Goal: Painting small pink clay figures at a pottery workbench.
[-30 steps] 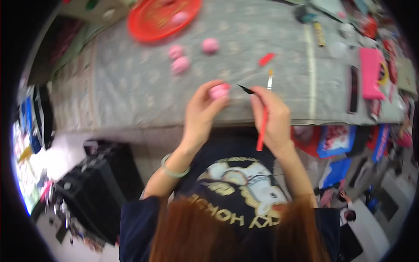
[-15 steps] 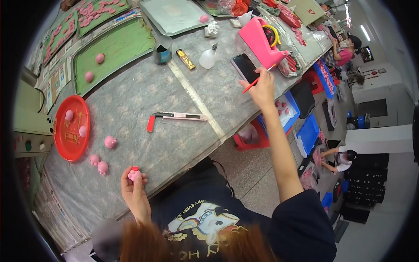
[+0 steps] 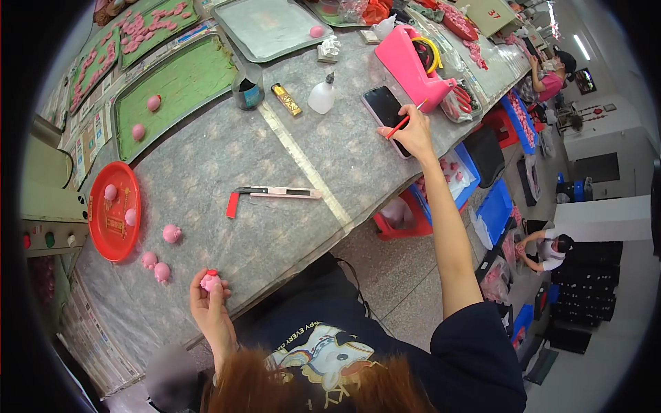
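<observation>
Near the table's front edge, my left hand (image 3: pixel 216 311) is closed on a small pink figurine (image 3: pixel 210 282) with a red top, pinched between thumb and fingers. My right hand (image 3: pixel 417 136) reaches out to a dark-screened phone (image 3: pixel 380 102) lying on the table. A thin red stick (image 3: pixel 399 126) with a pale tip, like a paintbrush, is gripped in its fingers. My thumb and palm are over the phone's near part; whether they press on it I cannot tell. Several pink figurines (image 3: pixel 171 233) sit left of my left hand, beside a red round tray (image 3: pixel 138 234) with two pink balls.
A utility knife (image 3: pixel 286 193) with a red piece at one end lies mid-table. Beyond are a green-lined tray (image 3: pixel 182 89), a dark bottle (image 3: pixel 248 91), a gold box (image 3: pixel 286 100), a white squeeze bottle (image 3: pixel 321 97) and a pink tape dispenser (image 3: pixel 410 65). Two people work at the right.
My view has tilted slightly. My right hand and the red stick have shifted a little over the phone. The left hand keeps its hold on the pink figurine.
</observation>
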The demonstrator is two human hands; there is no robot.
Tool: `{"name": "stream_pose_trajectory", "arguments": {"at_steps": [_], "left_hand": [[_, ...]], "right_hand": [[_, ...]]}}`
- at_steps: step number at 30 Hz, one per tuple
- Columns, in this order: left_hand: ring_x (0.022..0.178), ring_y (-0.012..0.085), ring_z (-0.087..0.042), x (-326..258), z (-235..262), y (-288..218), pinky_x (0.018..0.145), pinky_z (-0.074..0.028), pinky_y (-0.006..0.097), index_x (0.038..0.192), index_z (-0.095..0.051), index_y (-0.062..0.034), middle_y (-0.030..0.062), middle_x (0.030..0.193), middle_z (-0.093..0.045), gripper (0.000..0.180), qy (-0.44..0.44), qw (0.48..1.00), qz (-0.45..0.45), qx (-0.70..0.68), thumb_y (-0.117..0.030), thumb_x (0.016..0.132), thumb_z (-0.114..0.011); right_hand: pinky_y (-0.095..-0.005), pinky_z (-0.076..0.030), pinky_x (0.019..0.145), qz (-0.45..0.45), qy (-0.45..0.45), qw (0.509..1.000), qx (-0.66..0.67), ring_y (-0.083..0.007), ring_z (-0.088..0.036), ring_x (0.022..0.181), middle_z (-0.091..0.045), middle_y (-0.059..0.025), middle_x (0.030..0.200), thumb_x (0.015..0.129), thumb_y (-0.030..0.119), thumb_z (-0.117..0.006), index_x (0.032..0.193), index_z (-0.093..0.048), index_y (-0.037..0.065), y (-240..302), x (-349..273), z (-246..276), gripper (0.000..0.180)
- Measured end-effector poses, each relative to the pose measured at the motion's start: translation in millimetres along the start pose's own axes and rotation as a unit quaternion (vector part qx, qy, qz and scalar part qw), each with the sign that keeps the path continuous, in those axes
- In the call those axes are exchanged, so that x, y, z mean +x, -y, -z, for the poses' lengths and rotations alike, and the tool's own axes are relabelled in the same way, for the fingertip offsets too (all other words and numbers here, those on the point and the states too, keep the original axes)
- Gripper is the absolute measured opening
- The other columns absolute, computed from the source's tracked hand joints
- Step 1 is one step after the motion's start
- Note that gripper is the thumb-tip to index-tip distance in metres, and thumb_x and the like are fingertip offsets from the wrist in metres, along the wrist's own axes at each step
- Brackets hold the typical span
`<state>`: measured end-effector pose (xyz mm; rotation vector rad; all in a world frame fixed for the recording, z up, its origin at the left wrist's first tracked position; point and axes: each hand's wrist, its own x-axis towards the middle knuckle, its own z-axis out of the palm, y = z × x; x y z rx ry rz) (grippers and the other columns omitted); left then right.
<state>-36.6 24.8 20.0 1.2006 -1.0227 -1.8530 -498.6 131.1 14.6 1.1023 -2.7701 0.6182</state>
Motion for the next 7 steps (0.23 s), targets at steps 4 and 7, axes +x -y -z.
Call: {"name": "stream_pose_trajectory", "arguments": {"at_steps": [4, 7], "left_hand": [[0.083, 0.0105, -0.052, 1, 4, 2, 0.071, -0.042, 0.021, 0.115, -0.045, -0.0011, 0.0059, 0.104, -0.052, 0.031, 0.008, 1.000, -0.001, 0.008, -0.007, 0.086, -0.053], [0.084, 0.0104, -0.052, 0, 6, 2, 0.072, -0.042, 0.021, 0.116, -0.045, -0.0021, 0.0054, 0.106, -0.052, 0.032, 0.013, 1.000, 0.000, 0.018, -0.008, 0.086, -0.054]], "right_hand": [[-0.0389, -0.036, 0.083, 0.024, -0.071, 0.996, -0.052, -0.0314, -0.047, 0.093, -0.054, -0.0151, 0.094, 0.057, 0.041, -0.076, 0.097, -0.049, 0.004, 15, -15, -4, 0.061], [-0.0413, -0.033, 0.089, 0.147, -0.148, 0.977, 0.032, -0.0323, -0.044, 0.101, -0.049, -0.0169, 0.112, 0.068, 0.038, -0.070, 0.106, -0.049, 0.006, 55, -43, -4, 0.054]]}}
